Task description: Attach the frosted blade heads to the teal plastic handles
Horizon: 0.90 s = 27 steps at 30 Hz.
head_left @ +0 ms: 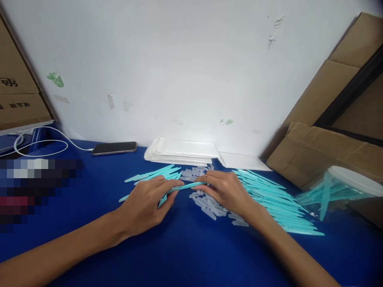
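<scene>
Between my two hands runs a slim turquoise stick, apparently an eyebrow razor (189,185), held level just above the blue table. My left hand (146,201) pinches its left end between thumb and fingers. At the other end, my right hand (229,190) is closed on it, with the tip hidden by the fingers. Small translucent caps (209,205) lie scattered below and behind the right hand. Several more turquoise razors (158,172) fan out behind the left hand, partly covered by it. A larger heap of turquoise razors (272,199) spreads to the right of my right wrist.
White flat packets (182,149) are stacked against the wall. A phone (114,148) with a white cable lies at back left. At right, a clear tub (344,191) of turquoise razors lies on its side near cardboard boxes (323,155). Another box (20,83) stands left.
</scene>
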{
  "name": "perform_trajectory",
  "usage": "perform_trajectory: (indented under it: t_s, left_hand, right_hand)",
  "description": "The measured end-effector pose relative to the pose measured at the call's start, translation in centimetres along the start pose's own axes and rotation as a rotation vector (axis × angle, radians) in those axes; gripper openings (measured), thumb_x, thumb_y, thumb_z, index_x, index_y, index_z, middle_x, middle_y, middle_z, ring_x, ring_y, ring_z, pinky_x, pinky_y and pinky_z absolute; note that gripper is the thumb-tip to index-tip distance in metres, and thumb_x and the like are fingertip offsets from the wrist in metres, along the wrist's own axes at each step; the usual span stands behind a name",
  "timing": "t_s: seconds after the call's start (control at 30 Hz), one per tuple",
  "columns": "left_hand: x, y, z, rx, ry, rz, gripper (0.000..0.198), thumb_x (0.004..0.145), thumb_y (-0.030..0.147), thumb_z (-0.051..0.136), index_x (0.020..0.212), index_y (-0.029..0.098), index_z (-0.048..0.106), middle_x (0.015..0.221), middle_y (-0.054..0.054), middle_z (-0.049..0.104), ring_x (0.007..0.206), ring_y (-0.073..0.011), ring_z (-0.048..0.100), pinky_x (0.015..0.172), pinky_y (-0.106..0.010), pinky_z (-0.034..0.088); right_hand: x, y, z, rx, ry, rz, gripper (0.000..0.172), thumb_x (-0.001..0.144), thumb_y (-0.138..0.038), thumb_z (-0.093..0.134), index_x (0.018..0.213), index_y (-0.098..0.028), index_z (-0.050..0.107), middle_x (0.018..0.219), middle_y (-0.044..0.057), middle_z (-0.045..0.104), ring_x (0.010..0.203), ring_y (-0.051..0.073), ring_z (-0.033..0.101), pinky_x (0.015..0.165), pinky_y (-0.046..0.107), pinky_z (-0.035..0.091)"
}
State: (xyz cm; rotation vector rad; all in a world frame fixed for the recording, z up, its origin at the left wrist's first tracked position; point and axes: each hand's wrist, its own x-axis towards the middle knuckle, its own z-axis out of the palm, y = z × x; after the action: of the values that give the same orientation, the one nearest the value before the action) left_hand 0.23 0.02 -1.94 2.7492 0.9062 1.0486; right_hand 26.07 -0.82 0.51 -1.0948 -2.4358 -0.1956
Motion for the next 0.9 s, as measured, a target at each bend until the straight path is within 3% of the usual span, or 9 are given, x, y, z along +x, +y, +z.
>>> perform_trajectory:
  t_s: [0.2, 0.37, 0.47, 0.6, 0.9]
  left_hand:
    - [0.4, 0.3, 0.0, 0.033, -0.008, 0.053, 0.009, 0.098, 0.023, 0.053, 0.094, 0.019, 0.06, 0.084, -0.001, 0.065, 0.074, -0.0149, 0.055, 0.064, -0.028, 0.04]
    - [0.7, 0.1, -0.6, 0.355, 0.05, 0.078, 0.016, 0.097, 0.019, 0.048, 0.082, 0.018, 0.054, 0.075, -0.002, 0.059, 0.069, -0.0167, 0.049, 0.055, -0.028, 0.031]
    - [0.8, -0.3, -0.9, 0.54, 0.007, 0.036, 0.019, 0.096, 0.02, 0.046, 0.078, 0.018, 0.052, 0.069, -0.002, 0.055, 0.068, -0.0176, 0.048, 0.051, -0.028, 0.025]
    - [0.8, -0.7, -1.0, 0.651, -0.087, -0.042, 0.017, 0.091, 0.018, 0.046, 0.075, 0.019, 0.051, 0.066, -0.003, 0.054, 0.065, -0.0182, 0.048, 0.049, -0.028, 0.019]
    - [0.3, -0.6, -1.0, 0.65, -0.211, -0.132, 0.026, 0.092, 0.023, 0.046, 0.068, 0.019, 0.054, 0.062, -0.006, 0.057, 0.064, -0.0218, 0.054, 0.049, -0.029, 0.014]
  right_hand:
    - [0.1, -0.8, 0.6, 0.0, -0.013, -0.061, 0.032, 0.104, -0.042, 0.044, 0.106, -0.023, 0.07, 0.09, 0.001, 0.072, 0.079, 0.014, 0.066, 0.067, 0.026, 0.048]
    - [0.3, -0.4, -0.1, -0.223, 0.081, 0.121, 0.038, 0.105, -0.044, 0.041, 0.132, -0.024, 0.058, 0.115, 0.008, 0.069, 0.099, 0.022, 0.065, 0.062, 0.029, 0.051]
    - [0.1, 1.0, -0.8, -0.342, 0.077, 0.204, 0.034, 0.104, -0.039, 0.042, 0.126, -0.022, 0.062, 0.117, 0.012, 0.066, 0.102, 0.026, 0.061, 0.058, 0.032, 0.051]
    - [-0.2, 2.4, -0.8, -0.292, -0.014, 0.129, 0.025, 0.103, -0.031, 0.048, 0.11, -0.021, 0.069, 0.105, 0.01, 0.069, 0.101, 0.026, 0.059, 0.08, 0.041, 0.053]
    - [0.0, 0.6, 1.3, -0.037, -0.163, 0.003, 0.035, 0.106, -0.031, 0.039, 0.132, -0.025, 0.061, 0.121, 0.004, 0.07, 0.122, 0.023, 0.056, 0.104, 0.047, 0.045]
